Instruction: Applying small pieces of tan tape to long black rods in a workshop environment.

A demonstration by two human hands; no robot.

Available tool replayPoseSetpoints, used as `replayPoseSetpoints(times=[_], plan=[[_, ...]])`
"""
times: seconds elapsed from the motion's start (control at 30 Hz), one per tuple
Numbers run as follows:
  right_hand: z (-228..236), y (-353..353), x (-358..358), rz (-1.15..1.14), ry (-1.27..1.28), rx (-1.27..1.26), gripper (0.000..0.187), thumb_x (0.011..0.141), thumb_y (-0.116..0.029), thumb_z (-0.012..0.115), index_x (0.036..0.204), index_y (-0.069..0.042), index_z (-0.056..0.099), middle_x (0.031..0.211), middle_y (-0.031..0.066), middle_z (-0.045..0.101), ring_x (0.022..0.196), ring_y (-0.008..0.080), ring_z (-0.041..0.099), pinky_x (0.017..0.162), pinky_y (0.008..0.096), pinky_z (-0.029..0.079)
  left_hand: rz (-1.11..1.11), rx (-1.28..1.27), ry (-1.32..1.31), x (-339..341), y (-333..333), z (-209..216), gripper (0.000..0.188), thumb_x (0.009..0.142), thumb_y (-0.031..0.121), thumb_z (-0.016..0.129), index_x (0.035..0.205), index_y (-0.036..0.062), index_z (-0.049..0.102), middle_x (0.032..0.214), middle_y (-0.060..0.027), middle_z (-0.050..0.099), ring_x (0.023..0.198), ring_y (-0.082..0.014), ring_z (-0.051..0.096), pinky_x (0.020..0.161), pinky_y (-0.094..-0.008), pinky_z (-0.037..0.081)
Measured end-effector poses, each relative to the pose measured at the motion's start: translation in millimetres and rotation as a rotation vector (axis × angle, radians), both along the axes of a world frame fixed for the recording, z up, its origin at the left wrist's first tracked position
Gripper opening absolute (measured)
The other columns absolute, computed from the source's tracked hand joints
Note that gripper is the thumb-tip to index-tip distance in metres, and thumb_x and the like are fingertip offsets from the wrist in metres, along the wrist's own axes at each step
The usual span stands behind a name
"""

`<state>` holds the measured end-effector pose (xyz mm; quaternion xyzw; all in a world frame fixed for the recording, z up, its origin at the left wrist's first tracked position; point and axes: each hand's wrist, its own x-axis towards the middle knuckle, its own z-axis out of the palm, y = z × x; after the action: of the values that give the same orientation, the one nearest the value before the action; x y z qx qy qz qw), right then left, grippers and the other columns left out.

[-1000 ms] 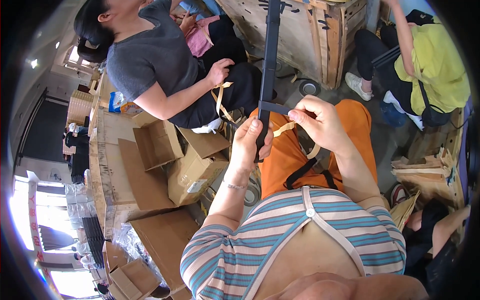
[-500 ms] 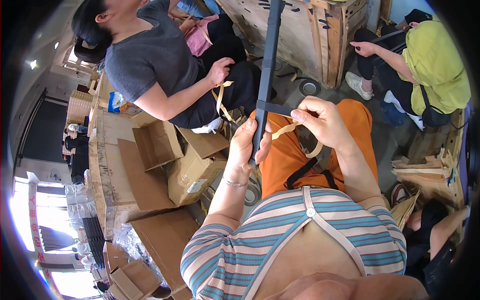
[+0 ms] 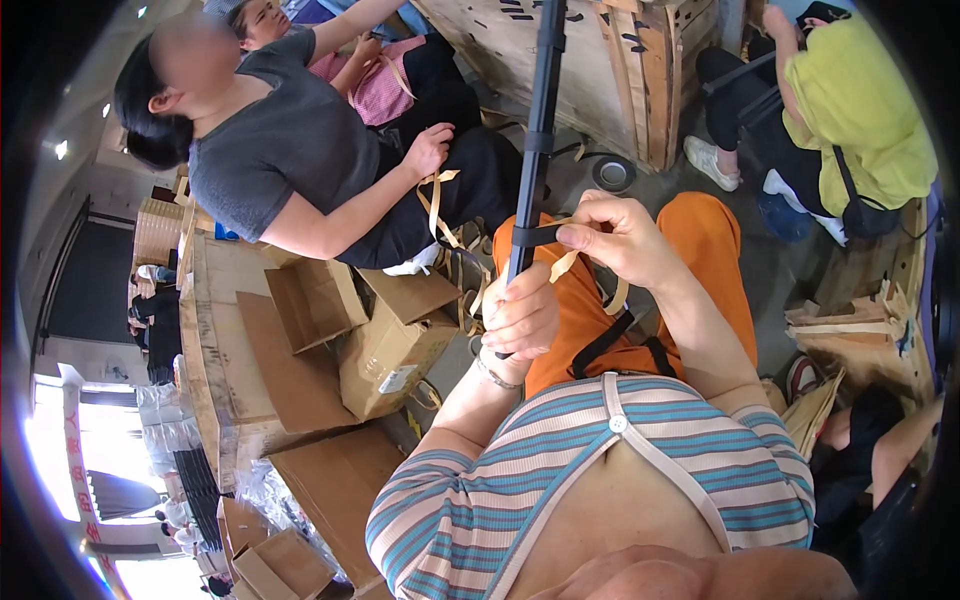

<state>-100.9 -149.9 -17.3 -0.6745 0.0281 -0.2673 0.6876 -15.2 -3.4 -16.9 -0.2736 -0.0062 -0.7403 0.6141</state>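
Note:
A long dark bar (image 3: pixel 541 120) runs from the top of the view down toward my lap, bands of black tape around it. My left hand (image 3: pixel 521 312) is closed around its lower end. Just above that fist, a black tape strip (image 3: pixel 536 236) lies against the bar. My right hand (image 3: pixel 612 238) pinches the strip's other end between thumb and fingers, close to the bar's right side. A pale yellow backing paper (image 3: pixel 564 265) dangles curled beneath my right fingers.
Left of me are open cardboard boxes (image 3: pixel 392 365) beside a wooden crate. A person in a grey shirt (image 3: pixel 290 150) sits at the upper left. A person in yellow (image 3: pixel 860 110) sits at the right. A tape roll (image 3: pixel 601 180) lies on the floor.
My left hand has turned and closed more fully around the bar's lower end. My right hand has moved slightly left and nearer the bar, with less strip stretched between them.

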Motion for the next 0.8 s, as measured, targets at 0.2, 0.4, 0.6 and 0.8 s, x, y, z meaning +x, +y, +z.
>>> replayPoseSetpoints(times=[0.2, 0.4, 0.6, 0.8], plan=[[1.0, -3.0, -0.5, 0.005, 0.037, -0.049, 0.025, 0.077, -0.022, 0.07, 0.066, -0.002, 0.059, 0.062, 0.0012, 0.044, 0.058, 0.0097, 0.04, 0.055, 0.0244, 0.033, -0.057, -0.182, 0.014, -9.7, -13.0, -14.1, 0.013, 0.085, 0.001, 0.039, 0.072, -0.0002, 0.041, 0.049, -0.0092, 0.048, 0.034, -0.0153, 0.049, 0.03, -0.024, 0.043], [11.7, -14.8, -0.5, -0.142, -0.152, -0.567, 0.02, 0.077, -0.02, 0.067, 0.068, -0.002, 0.061, 0.076, 0.0064, 0.052, 0.071, 0.0169, 0.046, 0.067, 0.0294, 0.037, 0.001, -0.157, -0.216, 2.4, -10.7, -16.4, 0.014, 0.085, 0.005, 0.042, 0.072, 0.0039, 0.044, 0.053, -0.0063, 0.049, 0.042, -0.0145, 0.051, 0.038, -0.0239, 0.045], [15.2, -0.4, 19.9, 0.305, -0.113, -0.216, 0.016, 0.085, -0.01, 0.056, 0.074, 0.0, 0.049, 0.082, 0.0045, 0.043, 0.076, 0.013, 0.043, 0.069, 0.025, 0.036, 0.064, 0.037, -0.486, 14.4, 2.1, -11.1, 0.027, 0.092, 0.024, 0.036, 0.073, 0.006, 0.042, 0.059, -0.0058, 0.045, 0.041, -0.0111, 0.041, 0.033, -0.0222, 0.035], [12.1, 8.8, 21.1, 0.213, -0.15, -0.195, 0.012, 0.082, -0.009, 0.058, 0.078, 0.001, 0.053, 0.08, 0.0063, 0.042, 0.07, 0.0155, 0.045, 0.065, 0.0275, 0.038, 0.592, 0.643, -1.243, 5.1, 18.8, 3.3, 0.03, 0.091, 0.033, 0.046, 0.09, 0.0027, 0.043, 0.064, -0.0066, 0.047, 0.041, -0.0101, 0.041, 0.033, -0.0195, 0.029]])
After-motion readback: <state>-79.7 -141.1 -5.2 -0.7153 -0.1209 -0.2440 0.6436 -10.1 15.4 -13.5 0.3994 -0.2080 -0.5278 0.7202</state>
